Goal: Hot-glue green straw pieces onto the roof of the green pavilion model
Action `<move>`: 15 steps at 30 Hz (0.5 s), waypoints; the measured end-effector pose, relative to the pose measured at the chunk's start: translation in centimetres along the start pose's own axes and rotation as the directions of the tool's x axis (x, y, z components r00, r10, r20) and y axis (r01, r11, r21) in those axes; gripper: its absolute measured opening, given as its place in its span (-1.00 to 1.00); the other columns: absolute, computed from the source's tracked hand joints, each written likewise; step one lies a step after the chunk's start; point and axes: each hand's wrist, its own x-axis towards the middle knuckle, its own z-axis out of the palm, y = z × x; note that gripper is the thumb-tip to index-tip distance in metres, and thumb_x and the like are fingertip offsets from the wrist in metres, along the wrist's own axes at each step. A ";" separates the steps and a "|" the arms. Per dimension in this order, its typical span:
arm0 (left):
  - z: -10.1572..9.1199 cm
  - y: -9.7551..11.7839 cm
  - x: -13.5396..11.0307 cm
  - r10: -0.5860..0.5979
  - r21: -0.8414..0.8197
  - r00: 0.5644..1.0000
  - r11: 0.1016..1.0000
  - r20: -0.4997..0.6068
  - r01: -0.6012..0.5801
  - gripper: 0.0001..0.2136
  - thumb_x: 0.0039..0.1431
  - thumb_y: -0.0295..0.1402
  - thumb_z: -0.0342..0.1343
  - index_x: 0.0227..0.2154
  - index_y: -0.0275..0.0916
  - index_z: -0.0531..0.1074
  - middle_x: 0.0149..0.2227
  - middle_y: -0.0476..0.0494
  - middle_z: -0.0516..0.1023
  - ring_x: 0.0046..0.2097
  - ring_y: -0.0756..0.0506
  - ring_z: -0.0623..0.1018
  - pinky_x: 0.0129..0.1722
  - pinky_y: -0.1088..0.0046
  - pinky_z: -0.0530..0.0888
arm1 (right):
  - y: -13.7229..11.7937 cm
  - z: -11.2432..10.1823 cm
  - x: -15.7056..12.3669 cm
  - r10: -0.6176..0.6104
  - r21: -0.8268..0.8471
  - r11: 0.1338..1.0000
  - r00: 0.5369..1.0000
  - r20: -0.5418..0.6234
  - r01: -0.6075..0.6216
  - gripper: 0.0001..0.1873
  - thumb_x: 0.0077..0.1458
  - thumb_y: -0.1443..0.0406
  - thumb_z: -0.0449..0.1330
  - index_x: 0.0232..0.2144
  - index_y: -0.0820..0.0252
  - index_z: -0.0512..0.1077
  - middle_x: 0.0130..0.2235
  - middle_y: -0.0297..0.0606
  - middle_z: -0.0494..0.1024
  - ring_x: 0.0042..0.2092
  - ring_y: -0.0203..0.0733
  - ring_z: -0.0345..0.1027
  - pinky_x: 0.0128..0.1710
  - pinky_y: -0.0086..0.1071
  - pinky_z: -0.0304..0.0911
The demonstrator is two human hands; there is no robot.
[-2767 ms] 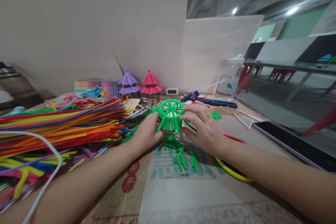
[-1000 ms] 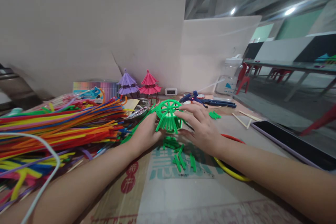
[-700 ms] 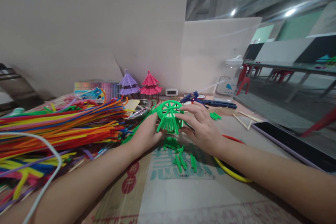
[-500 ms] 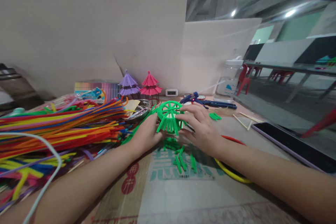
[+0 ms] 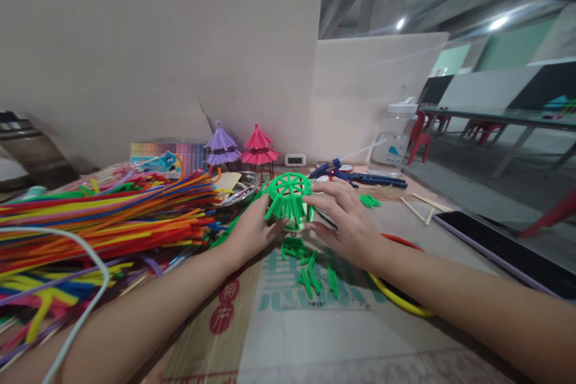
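Note:
In the head view, a green pipe-cleaner pavilion roof (image 5: 288, 198) stands between my two hands, with a spoked ring on top and short strips slanting down its near side. My left hand (image 5: 254, 225) grips its left side, thumb towards the front. Around its right edge curl the fingers of my right hand (image 5: 344, 216), their tips against the rim and a leg below. Several short green pipe-cleaner pieces (image 5: 310, 273) lie just in front. Behind the green piece sit a purple pavilion model (image 5: 220, 147) and a pink one (image 5: 258, 147).
Bundles of coloured pipe cleaners (image 5: 112, 210) cover the left side, crossed by a white cable (image 5: 92, 312). A blue glue gun (image 5: 333, 171), pliers (image 5: 378, 180) and a clear bottle (image 5: 393, 141) stand at the back right. A phone (image 5: 504, 249) lies right, near wooden sticks (image 5: 423, 210).
The green roof has tipped slightly, so its top ring looks flatter. Both hands stay around it, nearly in place.

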 end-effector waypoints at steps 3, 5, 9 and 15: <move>0.0 0.0 0.0 0.001 -0.011 1.000 1.000 -0.002 -0.001 -0.52 0.20 -0.15 0.13 0.13 -0.26 0.31 0.10 -0.33 0.48 0.11 -0.31 0.49 0.09 0.16 0.44 | 0.0 0.0 -0.1 -0.006 -0.018 1.000 1.000 0.010 0.006 -0.73 0.21 0.31 0.21 -0.02 0.13 0.40 0.06 -0.03 0.42 0.15 0.03 0.28 0.21 0.11 0.17; 0.1 -0.1 0.0 0.014 -0.010 1.000 1.000 0.003 -0.014 -0.52 0.21 -0.15 0.12 0.14 -0.25 0.30 0.10 -0.33 0.47 0.12 -0.30 0.48 0.11 0.15 0.43 | 0.0 0.1 -0.1 -0.004 -0.027 1.000 1.000 0.025 0.005 -0.75 0.21 0.33 0.20 -0.04 0.14 0.41 0.08 -0.02 0.41 0.17 0.04 0.27 0.21 0.12 0.15; 0.1 -0.4 -0.1 0.013 0.009 1.000 1.000 0.010 -0.013 -0.52 0.20 -0.16 0.12 0.14 -0.23 0.30 0.08 -0.32 0.48 0.13 -0.30 0.47 0.12 0.15 0.42 | -0.1 0.0 0.0 0.003 -0.034 0.999 0.999 0.037 -0.002 -0.73 0.21 0.34 0.18 -0.02 0.13 0.40 0.10 -0.03 0.41 0.18 0.02 0.26 0.23 0.14 0.12; 0.0 -0.3 -0.2 -0.016 0.056 1.000 0.998 0.026 0.014 -0.53 0.21 -0.13 0.11 0.11 -0.27 0.31 0.04 -0.36 0.49 0.12 -0.32 0.47 0.12 0.11 0.40 | -0.2 0.1 -0.1 -0.002 -0.041 0.999 0.999 0.041 0.004 -0.68 0.21 0.34 0.18 0.02 0.15 0.38 0.10 -0.01 0.41 0.18 0.02 0.26 0.24 0.13 0.10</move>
